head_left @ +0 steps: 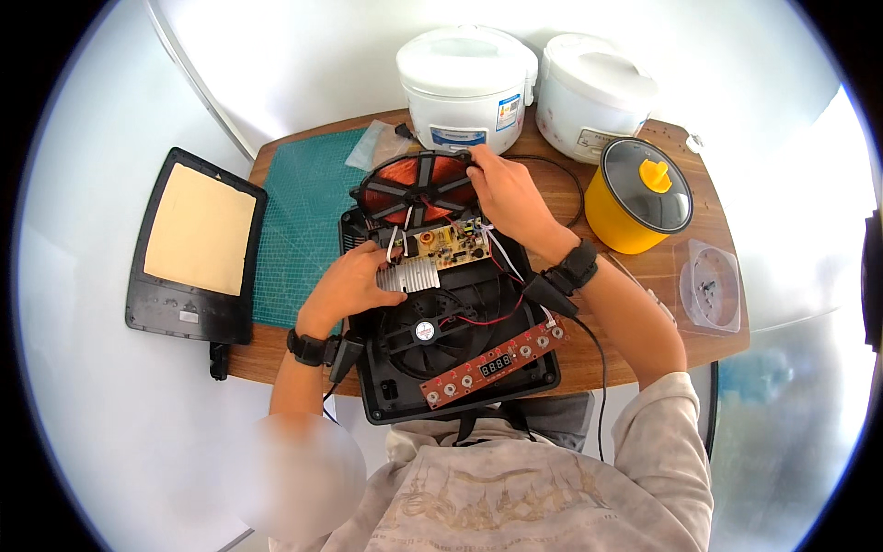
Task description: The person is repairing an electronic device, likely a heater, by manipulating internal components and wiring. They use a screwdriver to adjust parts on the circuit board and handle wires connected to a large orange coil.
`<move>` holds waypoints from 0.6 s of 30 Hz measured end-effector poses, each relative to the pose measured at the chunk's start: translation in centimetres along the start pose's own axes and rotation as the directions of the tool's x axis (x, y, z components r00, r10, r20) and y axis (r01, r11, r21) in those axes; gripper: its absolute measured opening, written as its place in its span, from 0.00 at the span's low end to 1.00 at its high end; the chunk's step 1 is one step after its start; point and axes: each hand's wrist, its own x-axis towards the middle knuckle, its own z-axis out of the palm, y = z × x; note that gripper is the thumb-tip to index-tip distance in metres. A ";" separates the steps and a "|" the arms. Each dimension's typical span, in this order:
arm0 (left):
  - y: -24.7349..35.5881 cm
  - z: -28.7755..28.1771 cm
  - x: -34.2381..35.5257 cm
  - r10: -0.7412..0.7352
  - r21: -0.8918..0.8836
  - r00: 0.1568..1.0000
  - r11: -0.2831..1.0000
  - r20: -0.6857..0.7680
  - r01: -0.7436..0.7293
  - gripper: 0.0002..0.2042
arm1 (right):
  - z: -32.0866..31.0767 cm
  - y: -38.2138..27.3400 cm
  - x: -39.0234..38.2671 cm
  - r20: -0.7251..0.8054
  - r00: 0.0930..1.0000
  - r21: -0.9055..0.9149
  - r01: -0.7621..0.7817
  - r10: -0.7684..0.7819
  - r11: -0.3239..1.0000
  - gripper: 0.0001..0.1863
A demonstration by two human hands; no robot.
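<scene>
The black base of an induction cooker (375,391) lies opened up at the table's front edge. My right hand (515,198) grips the right rim of the copper induction coil (395,173), which is tilted up at the base's far end. My left hand (354,287) closes on the silver finned heat sink (421,274), its thumb along the near side; some fingertips are hidden. Beside the heat sink lies the tan circuit board (451,247), wired to the coil. Nearer me are the black fan (405,336) and a red control board (492,363), laid slantwise.
On the left, the cooker's black top panel (147,317) overhangs the table beside a green cutting mat (299,198). Two white rice cookers (464,83) stand at the back. A yellow pot (618,212) and a clear tray of screws (713,313) are on the right.
</scene>
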 end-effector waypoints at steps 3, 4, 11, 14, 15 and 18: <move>0.0 0.1 -0.1 -0.011 -0.005 1.000 1.000 0.006 0.011 0.33 | 1.2 0.8 -0.1 -0.010 1.000 0.034 0.024 -0.023 0.999 0.09; -0.1 0.2 -0.3 -0.011 -0.011 1.000 1.000 -0.007 0.011 0.33 | 1.4 0.8 0.0 -0.009 1.000 0.041 0.026 -0.026 0.999 0.09; -0.5 1.1 -0.5 -0.069 -0.054 0.998 0.996 -0.004 0.069 0.36 | 1.5 2.0 1.2 0.043 0.998 0.013 -0.039 0.038 0.999 0.09; -0.8 1.1 -0.6 -0.050 -0.081 0.998 0.996 -0.031 0.047 0.37 | 1.2 1.9 1.5 0.047 0.996 0.023 -0.071 0.070 0.997 0.08; -0.8 1.1 -0.6 -0.052 -0.108 0.998 0.993 -0.041 0.047 0.36 | 1.1 1.9 1.6 0.039 0.998 0.051 -0.058 0.056 0.997 0.08; -1.3 1.2 -0.4 -0.094 -0.221 0.993 0.972 -0.073 0.076 0.33 | 1.0 1.8 1.6 -0.003 1.000 0.085 -0.014 0.014 0.996 0.09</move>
